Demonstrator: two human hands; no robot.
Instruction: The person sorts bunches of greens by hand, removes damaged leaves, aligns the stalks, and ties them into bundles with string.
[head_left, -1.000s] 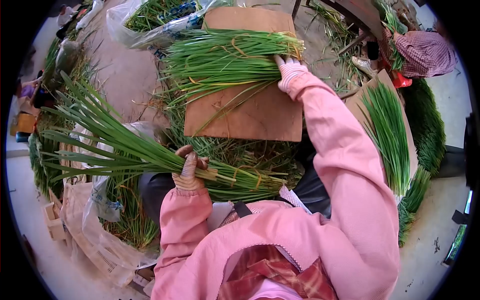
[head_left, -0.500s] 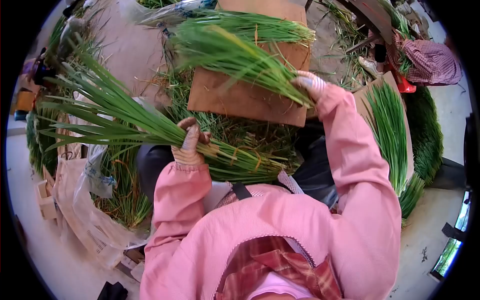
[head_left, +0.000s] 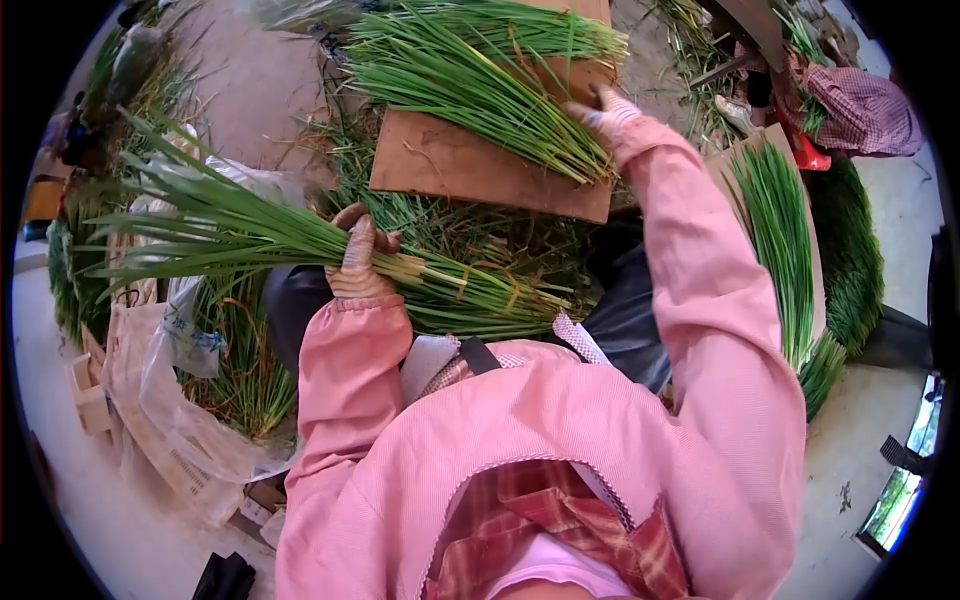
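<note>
My left hand [head_left: 362,250] is closed round a bunch of long green stalks [head_left: 255,232], its leaves fanning to the left. Under and right of it, tied bundles of stalks [head_left: 490,300] lie across my lap. On the brown board [head_left: 440,162] a loose green bunch [head_left: 480,95] lies slanting, its cut ends at the lower right. Beside those ends is my right hand [head_left: 603,112], fingers apart and holding nothing. A banded bundle [head_left: 575,35] lies behind the loose bunch.
More stalks [head_left: 775,235] rest on a board at the right, beside a dark green heap [head_left: 850,260]. A plastic bag [head_left: 190,350] with stalks is at the left. Another person's checked sleeve [head_left: 865,110] shows at the upper right. Cut scraps [head_left: 450,220] litter the floor.
The loose bunch was lifted off the banded bundle by my right hand, swung toward me and laid slanting on the board. My right hand has let go. The left still grips its bunch.
</note>
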